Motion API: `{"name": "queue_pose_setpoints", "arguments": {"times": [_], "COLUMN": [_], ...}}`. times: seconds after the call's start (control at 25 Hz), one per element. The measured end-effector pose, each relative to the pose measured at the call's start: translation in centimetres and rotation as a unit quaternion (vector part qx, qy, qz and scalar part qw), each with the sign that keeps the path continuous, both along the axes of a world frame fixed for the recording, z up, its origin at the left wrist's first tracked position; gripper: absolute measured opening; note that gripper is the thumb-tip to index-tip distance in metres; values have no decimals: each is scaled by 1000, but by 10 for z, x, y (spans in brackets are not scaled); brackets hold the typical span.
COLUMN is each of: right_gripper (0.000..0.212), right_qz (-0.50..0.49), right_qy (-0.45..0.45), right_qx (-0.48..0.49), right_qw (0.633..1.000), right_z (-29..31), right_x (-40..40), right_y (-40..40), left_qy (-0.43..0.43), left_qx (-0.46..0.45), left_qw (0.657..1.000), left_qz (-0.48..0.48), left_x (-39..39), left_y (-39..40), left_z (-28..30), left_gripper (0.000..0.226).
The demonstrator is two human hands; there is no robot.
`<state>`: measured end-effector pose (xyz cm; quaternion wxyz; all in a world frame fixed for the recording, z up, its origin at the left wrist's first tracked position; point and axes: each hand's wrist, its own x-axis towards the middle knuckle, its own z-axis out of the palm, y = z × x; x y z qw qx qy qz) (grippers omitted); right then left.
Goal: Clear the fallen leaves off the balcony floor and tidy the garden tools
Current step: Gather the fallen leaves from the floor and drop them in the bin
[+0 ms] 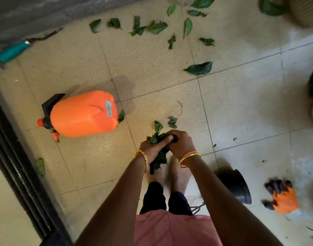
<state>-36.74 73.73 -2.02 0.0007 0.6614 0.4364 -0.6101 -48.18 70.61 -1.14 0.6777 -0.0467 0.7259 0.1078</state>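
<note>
My left hand (153,150) and my right hand (181,142) together grip a bunch of green leaves (158,137) above the tiled balcony floor (240,103). Part of the bunch hangs below my hands. Several loose leaves (156,27) lie scattered on the far tiles, and one large leaf (199,68) lies nearer. A small curled leaf (172,122) sits just beyond my hands. An orange pressure sprayer (83,113) lies on its side to the left. A teal-handled tool (12,51) rests by the far-left wall.
A black pot (238,186) lies tipped to my right, with an orange-and-black glove (282,197) beyond it. A ribbed planter (306,9) stands far right. A dark door track (19,157) runs along the left edge, a pale leaf (40,166) beside it. My bare feet (178,174) stand below my hands.
</note>
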Motion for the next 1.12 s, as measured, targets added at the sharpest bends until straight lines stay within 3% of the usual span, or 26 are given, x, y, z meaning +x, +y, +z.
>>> {"name": "queue_pose_setpoints", "arguments": {"times": [0.2,0.28,0.4,0.52,0.56,0.64,0.68,0.76,0.84,0.92,1.0,1.12], "right_gripper": [35,41,50,48,42,38,55,96,109,98,74,47], "right_qz": [-145,-178,-94,-156,-174,-78,28,276,440,467,414,315], "right_qy": [41,24,-23,47,49,-29,-75,-154,-184,-182,-190,-164], "right_qx": [-116,-123,-122,-173,-150,-2,74,147,172,195,261,275], "right_qw": [982,976,988,971,972,997,994,937,862,843,851,893], "right_z": [20,22,14,4,-2,-21,-34,-57,-76,-88,-93,-102], "right_x": [-36,-52,-63,-61,-56,-39,-26,-1,18,25,24,27], "right_y": [-7,-10,-12,-12,-10,1,11,33,51,49,33,19], "left_qy": [68,57,48,71,73,70,71,73,72,72,68,68], "left_qx": [-55,-55,-36,-52,-52,-52,-53,-58,-64,-69,-73,-71], "left_qw": [994,994,994,991,991,991,990,989,990,990,991,992], "left_qz": [69,78,89,97,99,106,111,113,105,102,94,75], "left_x": [3,0,-3,-8,-8,-13,-17,-24,-28,-29,-29,-28], "left_y": [-1,1,-2,-8,-10,-12,-11,-11,-11,-13,-17,-23], "left_z": [-1,-6,-13,-10,-9,-10,-12,-20,-26,-30,-34,-40], "left_gripper": [25,33,39,35,33,34,36,36,32,32,34,37]}}
